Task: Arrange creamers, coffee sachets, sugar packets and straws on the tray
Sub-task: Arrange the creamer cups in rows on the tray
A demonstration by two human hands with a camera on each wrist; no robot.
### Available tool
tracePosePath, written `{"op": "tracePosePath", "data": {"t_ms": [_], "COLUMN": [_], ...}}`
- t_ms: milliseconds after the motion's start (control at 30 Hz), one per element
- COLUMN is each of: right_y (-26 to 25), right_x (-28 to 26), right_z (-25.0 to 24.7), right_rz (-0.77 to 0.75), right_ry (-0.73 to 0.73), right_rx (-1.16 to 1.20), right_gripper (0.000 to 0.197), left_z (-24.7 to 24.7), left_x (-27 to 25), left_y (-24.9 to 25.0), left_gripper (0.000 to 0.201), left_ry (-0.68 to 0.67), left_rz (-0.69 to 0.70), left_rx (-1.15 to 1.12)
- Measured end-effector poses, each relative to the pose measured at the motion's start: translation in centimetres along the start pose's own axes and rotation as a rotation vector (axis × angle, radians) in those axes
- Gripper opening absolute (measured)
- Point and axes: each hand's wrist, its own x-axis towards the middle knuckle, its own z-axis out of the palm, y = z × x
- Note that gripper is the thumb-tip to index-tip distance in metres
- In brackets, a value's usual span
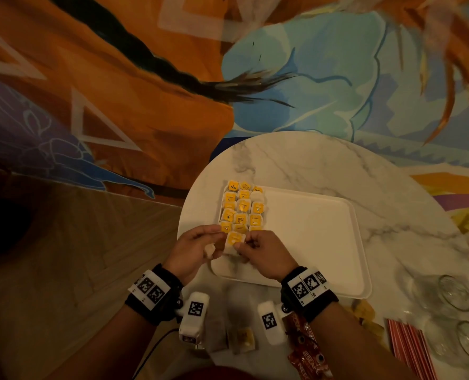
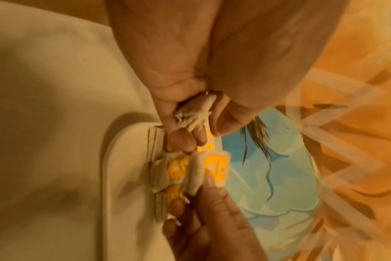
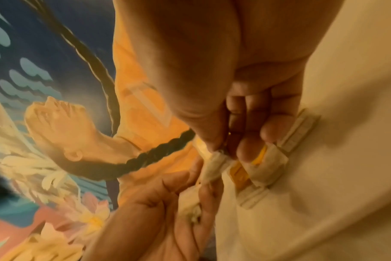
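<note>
A white tray (image 1: 310,229) lies on the round marble table (image 1: 296,160). Rows of yellow-lidded creamers (image 1: 243,208) fill its left end. Both hands meet at the tray's near-left corner. My right hand (image 1: 241,244) pinches one yellow-lidded creamer (image 1: 234,239) just below the rows; in the right wrist view the thumb and fingers of that hand (image 3: 232,146) close on the cup (image 3: 268,167). My left hand (image 1: 214,239) touches the same creamer and curls round a small white piece (image 1: 210,249), which looks crumpled (image 2: 194,113) in the left wrist view.
Near the table's front edge lie red coffee sachets (image 1: 304,346), red-striped straws (image 1: 408,349), yellow packets (image 1: 365,311) and pale packets (image 1: 241,338). Two clear glasses (image 1: 455,292) stand at the right. The tray's right part is bare. A wooden floor lies to the left.
</note>
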Motion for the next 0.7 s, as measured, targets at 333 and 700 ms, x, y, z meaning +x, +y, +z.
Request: {"op": "tracePosePath", "data": {"t_ms": [333, 700], "right_y": [-0.7, -2.9], "right_x": [0.0, -0.8], "right_z": [3.9, 2.1], "right_rz": [0.100, -0.300], "right_ry": [-0.033, 0.044], "right_rx": [-0.369, -0.203], "right_gripper": [0.023, 0.023], "left_z": [-2.9, -1.8], "left_x": [0.1, -0.7], "left_y": [0.1, 0.0], "left_gripper": [0.056, 0.068], "left_ry": [-0.067, -0.166], "left_rz": [-0.036, -0.024], "left_rx": [-0.333, -0.272]}}
